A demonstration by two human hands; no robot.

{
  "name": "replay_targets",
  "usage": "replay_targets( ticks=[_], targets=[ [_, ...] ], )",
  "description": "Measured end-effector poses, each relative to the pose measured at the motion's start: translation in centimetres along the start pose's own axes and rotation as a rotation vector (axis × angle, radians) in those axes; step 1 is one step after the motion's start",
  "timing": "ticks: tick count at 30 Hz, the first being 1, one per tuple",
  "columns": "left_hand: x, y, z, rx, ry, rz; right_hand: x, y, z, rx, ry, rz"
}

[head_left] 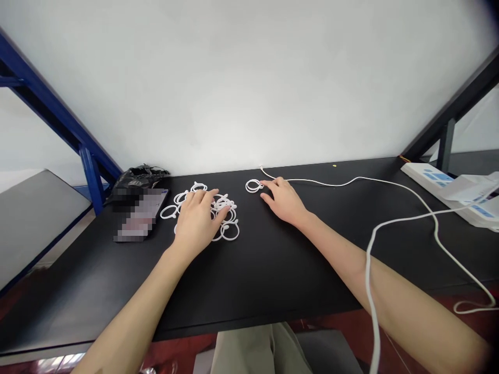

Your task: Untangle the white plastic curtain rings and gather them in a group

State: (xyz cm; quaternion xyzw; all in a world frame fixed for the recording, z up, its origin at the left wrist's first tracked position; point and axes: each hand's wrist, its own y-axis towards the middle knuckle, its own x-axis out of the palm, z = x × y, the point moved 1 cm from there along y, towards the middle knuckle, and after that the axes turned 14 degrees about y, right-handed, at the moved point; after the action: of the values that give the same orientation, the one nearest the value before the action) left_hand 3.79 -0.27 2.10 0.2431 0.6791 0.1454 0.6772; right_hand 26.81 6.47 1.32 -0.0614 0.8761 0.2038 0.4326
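Note:
A loose heap of white curtain rings [230, 231], each with a small knob or eyelet, lies on the black table [249, 280]. My left hand [197, 218] rests over the heap, fingers spread, and covers part of it; whether a ring is under the palm is hidden. To the right, a small group of white rings [253, 186] lies stacked, apart from the heap. My right hand [286, 200] is beside this group, its fingertips at the rings' right edge and the thumb held apart below.
A dark phone [142, 215], partly blurred out, lies left of the heap before a crumpled black plastic bag [142, 176]. A white cable [331, 184] runs along the table and crosses in front of my right forearm. White printed boxes [440, 179] stand at right. A white wall closes the back.

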Motion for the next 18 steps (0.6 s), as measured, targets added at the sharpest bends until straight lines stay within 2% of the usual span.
replay_targets(
  ticks=[4, 13, 18],
  targets=[
    [0.4, -0.2, -0.4, -0.031, 0.077, -0.014, 0.1, 0.3, 0.5, -0.018, -0.049, -0.029],
    [0.3, -0.4, 0.2, 0.045, 0.016, 0.037, 0.4, 0.3, 0.0, -0.009, -0.038, -0.002],
    [0.2, -0.4, 0.2, 0.049, 0.015, 0.013, 0.2, 0.0, -0.6, -0.005, 0.011, 0.016]
  ],
)
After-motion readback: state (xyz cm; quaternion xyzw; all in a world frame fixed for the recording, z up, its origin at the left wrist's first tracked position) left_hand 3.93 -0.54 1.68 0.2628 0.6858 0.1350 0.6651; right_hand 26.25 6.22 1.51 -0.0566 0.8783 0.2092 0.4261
